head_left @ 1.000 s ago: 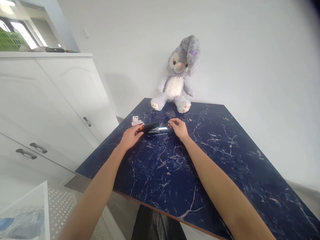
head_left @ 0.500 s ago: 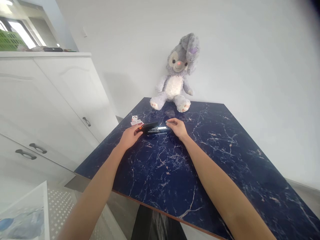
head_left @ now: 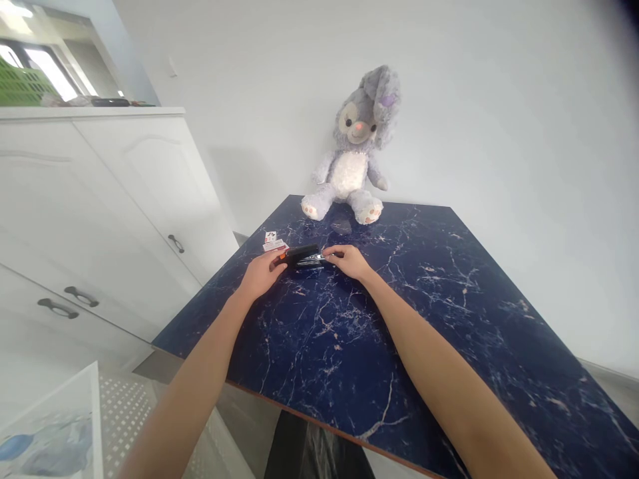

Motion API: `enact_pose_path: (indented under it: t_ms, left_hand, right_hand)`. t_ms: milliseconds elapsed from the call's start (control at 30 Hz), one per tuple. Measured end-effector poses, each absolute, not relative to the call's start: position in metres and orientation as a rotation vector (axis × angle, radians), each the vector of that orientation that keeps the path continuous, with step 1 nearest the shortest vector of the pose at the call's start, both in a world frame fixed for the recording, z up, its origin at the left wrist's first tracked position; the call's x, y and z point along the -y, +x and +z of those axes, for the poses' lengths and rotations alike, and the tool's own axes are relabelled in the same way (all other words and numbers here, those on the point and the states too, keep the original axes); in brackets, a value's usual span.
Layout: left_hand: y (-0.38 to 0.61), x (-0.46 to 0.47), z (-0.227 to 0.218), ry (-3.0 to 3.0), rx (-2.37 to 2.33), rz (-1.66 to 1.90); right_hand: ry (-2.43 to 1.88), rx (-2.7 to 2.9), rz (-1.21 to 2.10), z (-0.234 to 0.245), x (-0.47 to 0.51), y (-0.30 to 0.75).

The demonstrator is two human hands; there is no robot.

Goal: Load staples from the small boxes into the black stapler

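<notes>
A black stapler (head_left: 302,253) with an orange patch at its rear lies on the dark blue marbled table, its upper arm lifted off the metal track. My left hand (head_left: 260,274) is closed around the rear end of the stapler. At the stapler's other end, my right hand (head_left: 352,262) is in a pinch, its fingertips against the silvery track. Whatever those fingertips may hold is too small to make out. Beside the stapler, behind my left hand, are a small white-and-red box (head_left: 274,246) and a smaller printed white piece (head_left: 270,236).
A grey plush rabbit (head_left: 349,169) sits at the back of the table (head_left: 319,359) against the white wall. A white cabinet (head_left: 124,199) stands on the left, with a green basket (head_left: 22,83) on top. A white-framed container (head_left: 97,419) is at the lower left.
My right hand has moved slightly left and down, from above the stapler's front end onto its metal track. My left hand keeps its hold on the stapler.
</notes>
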State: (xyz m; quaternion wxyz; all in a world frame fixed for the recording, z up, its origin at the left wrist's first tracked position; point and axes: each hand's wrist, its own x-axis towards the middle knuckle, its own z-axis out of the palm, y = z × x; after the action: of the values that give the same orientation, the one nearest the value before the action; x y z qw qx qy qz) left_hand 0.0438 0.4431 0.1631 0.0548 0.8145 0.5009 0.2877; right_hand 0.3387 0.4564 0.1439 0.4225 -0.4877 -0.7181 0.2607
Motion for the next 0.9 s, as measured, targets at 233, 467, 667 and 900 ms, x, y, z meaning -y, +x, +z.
enact_pose_path:
  t_ms: [233, 467, 667, 900]
  left_hand:
    - [0.043, -0.443, 0.163, 2.477, -1.526, 0.867]
    - [0.044, -0.441, 0.165, 2.463, -1.532, 0.861]
    - [0.044, -0.443, 0.165, 2.466, -1.531, 0.839]
    - [0.046, -0.443, 0.166, 2.428, -1.546, 0.822]
  right_hand:
    - [-1.268, 1.92, 0.554, 0.144, -0.455, 0.338]
    - [-1.299, 1.848, 0.414, 0.148, -0.447, 0.332]
    - [-1.54, 1.546, 0.278, 0.148, -0.425, 0.324]
    - [-1.545, 1.586, 0.482, 0.152, -0.411, 0.299]
